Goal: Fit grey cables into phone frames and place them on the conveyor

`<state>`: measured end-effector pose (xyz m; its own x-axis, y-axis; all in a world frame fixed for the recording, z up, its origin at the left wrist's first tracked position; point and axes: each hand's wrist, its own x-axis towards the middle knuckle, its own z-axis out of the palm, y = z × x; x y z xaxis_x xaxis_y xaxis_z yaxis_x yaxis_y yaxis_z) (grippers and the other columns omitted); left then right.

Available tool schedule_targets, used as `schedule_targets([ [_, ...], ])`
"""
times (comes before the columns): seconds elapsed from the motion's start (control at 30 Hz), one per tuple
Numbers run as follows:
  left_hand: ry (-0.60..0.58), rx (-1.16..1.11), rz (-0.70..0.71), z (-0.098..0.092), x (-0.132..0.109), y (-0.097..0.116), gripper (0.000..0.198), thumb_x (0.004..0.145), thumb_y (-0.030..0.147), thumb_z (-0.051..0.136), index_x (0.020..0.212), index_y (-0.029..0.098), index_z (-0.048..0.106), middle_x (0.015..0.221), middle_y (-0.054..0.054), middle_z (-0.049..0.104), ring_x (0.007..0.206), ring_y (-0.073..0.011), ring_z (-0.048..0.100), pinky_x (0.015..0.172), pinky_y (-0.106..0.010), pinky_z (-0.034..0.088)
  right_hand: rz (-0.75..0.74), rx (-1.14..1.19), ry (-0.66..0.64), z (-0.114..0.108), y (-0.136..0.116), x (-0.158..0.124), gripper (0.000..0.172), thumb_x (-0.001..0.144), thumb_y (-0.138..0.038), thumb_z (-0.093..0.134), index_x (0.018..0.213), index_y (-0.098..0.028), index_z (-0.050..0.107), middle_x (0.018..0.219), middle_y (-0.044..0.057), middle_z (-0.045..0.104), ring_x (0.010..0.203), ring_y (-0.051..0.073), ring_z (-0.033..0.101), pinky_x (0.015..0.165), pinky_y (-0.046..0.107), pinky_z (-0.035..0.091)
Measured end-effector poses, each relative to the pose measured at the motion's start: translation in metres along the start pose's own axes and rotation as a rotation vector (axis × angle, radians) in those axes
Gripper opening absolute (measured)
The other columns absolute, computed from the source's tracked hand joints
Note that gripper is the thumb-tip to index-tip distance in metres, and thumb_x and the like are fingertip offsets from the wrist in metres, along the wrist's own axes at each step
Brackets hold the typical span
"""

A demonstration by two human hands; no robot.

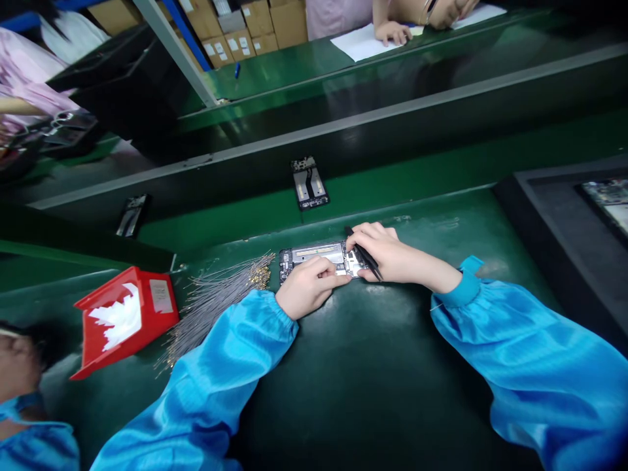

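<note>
An opened smartphone (314, 251) lies crosswise on the green bench, its inner frame and circuit boards facing up. My left hand (309, 284) is closed over its near edge, fingers curled and the thumb side pressed close to the board at the right end. Black tweezers (366, 252) are held in my right hand (385, 252), slanting across that same end. My right fingertips touch the phone's right edge. What lies under my left fingers is hidden. To the left, a bundle of thin grey cables (216, 297) with gold-coloured ends lies beside my left sleeve.
A red bin (159, 320) with white pieces stands left of the cables. Other opened phones (310, 183) lie on the strip behind. A black tray (549, 216) is at the right. Beyond the barrier, a person's hands rest near paper (360, 44). Another person is at left.
</note>
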<state>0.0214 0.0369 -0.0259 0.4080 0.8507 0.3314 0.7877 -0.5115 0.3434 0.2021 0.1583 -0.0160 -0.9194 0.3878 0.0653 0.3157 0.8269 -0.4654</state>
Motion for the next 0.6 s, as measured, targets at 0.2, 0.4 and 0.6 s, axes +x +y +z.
schedule_targets([
  [0.2, -0.021, 0.022, 0.009, -0.001, 0.0013, 0.0011, 0.029, 0.089, 0.02, 0.036, 0.098, 0.021, 0.063, 0.076, -0.003, 0.05, 0.073, -0.0125, 0.047, 0.067, -0.024, 0.044, 0.005, -0.009, -0.006, -0.0015, -0.0026, 0.0013, 0.036, 0.065, -0.021, 0.056, 0.099, -0.023, 0.044, 0.108, 0.009, 0.045, 0.1, 0.027, 0.039, 0.079, 0.038, 0.03],
  [0.4, -0.013, -0.022, 0.003, 0.0003, -0.0002, -0.0001, 0.029, 0.088, 0.018, 0.037, 0.097, 0.019, 0.064, 0.077, -0.004, 0.051, 0.073, -0.0129, 0.047, 0.067, -0.024, 0.044, 0.009, -0.004, -0.004, -0.0018, -0.0014, 0.0005, 0.036, 0.066, -0.022, 0.056, 0.1, -0.023, 0.043, 0.108, 0.009, 0.045, 0.1, 0.027, 0.04, 0.079, 0.037, 0.03],
  [0.6, -0.015, -0.023, 0.01, -0.0001, -0.0007, -0.0009, 0.028, 0.087, 0.017, 0.037, 0.096, 0.019, 0.064, 0.078, -0.004, 0.053, 0.074, -0.0129, 0.048, 0.069, -0.025, 0.044, 0.007, -0.006, 0.003, -0.0017, -0.0006, -0.0002, 0.036, 0.066, -0.023, 0.056, 0.1, -0.023, 0.043, 0.108, 0.009, 0.044, 0.1, 0.027, 0.04, 0.079, 0.038, 0.03],
])
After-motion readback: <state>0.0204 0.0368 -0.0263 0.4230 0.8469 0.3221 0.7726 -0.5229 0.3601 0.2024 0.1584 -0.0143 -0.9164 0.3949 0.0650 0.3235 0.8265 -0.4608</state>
